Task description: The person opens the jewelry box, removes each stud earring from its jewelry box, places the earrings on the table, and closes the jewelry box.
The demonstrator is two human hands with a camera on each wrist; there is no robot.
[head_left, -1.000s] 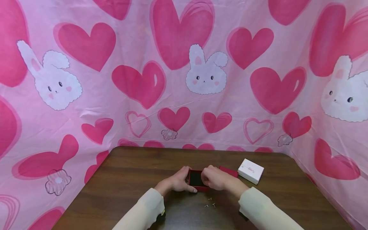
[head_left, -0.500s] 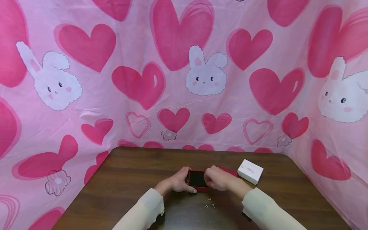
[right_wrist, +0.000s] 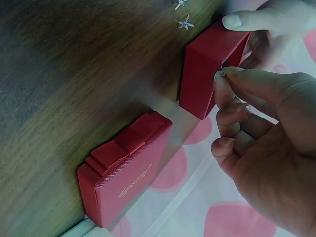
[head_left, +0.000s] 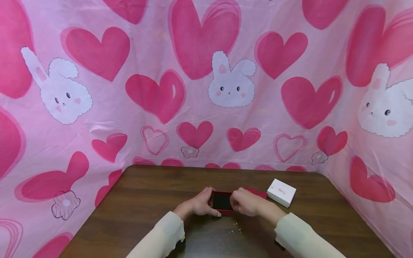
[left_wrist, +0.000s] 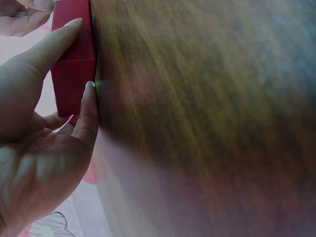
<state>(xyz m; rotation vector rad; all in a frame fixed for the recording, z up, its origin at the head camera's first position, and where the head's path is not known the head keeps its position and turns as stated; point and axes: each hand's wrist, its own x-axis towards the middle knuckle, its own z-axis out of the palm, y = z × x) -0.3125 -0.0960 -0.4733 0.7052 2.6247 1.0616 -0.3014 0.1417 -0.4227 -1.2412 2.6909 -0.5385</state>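
My left hand (head_left: 200, 203) grips the left end of a red gift box (head_left: 227, 212) with a black pad (head_left: 222, 201) inside. Its thumb presses the box's front wall (left_wrist: 74, 49), with the other fingers round the end. At the box's right edge is my right hand (head_left: 244, 202). Thumb and forefinger pinch a tiny shiny piece (right_wrist: 223, 72), mostly hidden, which looks like a stud earring; the other fingers curl loosely. In front of the box lie three small stud earrings (head_left: 240, 230); one star-shaped earring (right_wrist: 185, 22) shows clearly in the right wrist view.
A red lid (right_wrist: 133, 173) with a ribbon bow and gold lettering lies right of the box, partly behind my right hand in the head view. Beyond it sits a white box (head_left: 281, 192). A pink heart-patterned cloth (head_left: 193, 107) hangs round the wooden table (head_left: 155, 182).
My right hand has shifted slightly right, from over the black pad to the box's right edge. The left hand stays on the box, and the earrings lie where they were.
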